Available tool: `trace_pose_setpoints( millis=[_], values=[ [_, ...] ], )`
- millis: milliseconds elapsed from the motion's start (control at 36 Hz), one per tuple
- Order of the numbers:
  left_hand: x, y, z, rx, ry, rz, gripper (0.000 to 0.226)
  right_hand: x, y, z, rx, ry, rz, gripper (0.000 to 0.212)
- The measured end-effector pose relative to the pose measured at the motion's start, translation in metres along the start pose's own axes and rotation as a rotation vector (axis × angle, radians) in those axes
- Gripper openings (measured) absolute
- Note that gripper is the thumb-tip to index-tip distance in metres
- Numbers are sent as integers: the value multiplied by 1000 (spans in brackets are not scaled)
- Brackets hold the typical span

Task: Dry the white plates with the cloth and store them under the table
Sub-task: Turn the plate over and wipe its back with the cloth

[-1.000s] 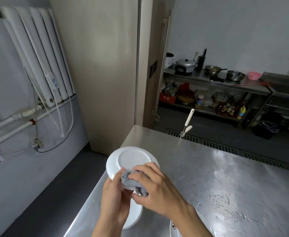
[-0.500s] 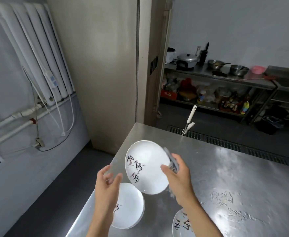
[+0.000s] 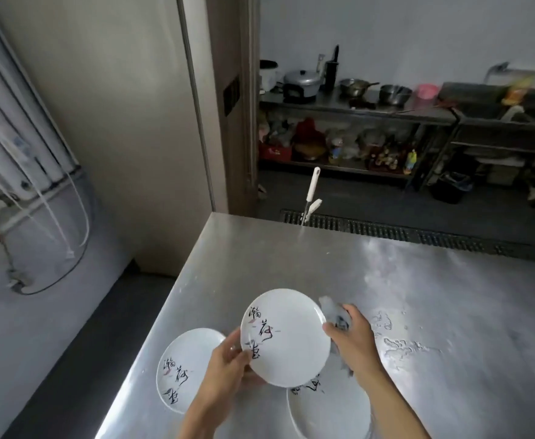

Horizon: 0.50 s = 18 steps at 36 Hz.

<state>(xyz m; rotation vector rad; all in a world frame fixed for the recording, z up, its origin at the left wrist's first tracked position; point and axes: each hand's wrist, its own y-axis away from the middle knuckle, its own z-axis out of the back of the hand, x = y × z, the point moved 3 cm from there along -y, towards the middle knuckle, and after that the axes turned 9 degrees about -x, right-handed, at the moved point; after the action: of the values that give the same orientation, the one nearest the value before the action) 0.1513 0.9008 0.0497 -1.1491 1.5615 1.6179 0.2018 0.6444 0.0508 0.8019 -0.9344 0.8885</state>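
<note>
A plate (image 3: 286,337) was held above the table's (image 3: 418,296) near end, left hand (image 3: 228,365) gripping its left rim, right hand (image 3: 353,340) its right rim with a cloth (image 3: 332,312) bunched there. A second plate (image 3: 184,365) lay on the table to its left, a third plate (image 3: 329,410) partly beneath it to the right. Behind the table's far edge stood a handle (image 3: 312,188), then a floor grate (image 3: 386,231), then shelves (image 3: 355,112) along the back wall.

- A working kitchen, plain and back-of-house.
- Stainless-steel counter (image 3: 386,280), wet in patches.
- A steel rack (image 3: 355,111) along the far wall carries a lidded pot (image 3: 301,80), a saucepan (image 3: 353,87) and a metal bowl (image 3: 394,94).
- Bottles (image 3: 386,156) crowd its lower shelf.
- Drain grate (image 3: 386,231) in the floor.
</note>
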Motion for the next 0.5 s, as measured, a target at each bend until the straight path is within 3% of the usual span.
trace_pose_setpoints(
  millis=[111,250,500],
  values=[
    [37,-8,-29,95,-141,93,58,-56,0,22,9,189,-99,38],
    [81,-25,-52,88,-408,205,54,-106,12,40,1,337,-210,34],
    [99,-35,-65,73,-623,197,54,-123,15,53,-28,435,-216,22]
  ],
)
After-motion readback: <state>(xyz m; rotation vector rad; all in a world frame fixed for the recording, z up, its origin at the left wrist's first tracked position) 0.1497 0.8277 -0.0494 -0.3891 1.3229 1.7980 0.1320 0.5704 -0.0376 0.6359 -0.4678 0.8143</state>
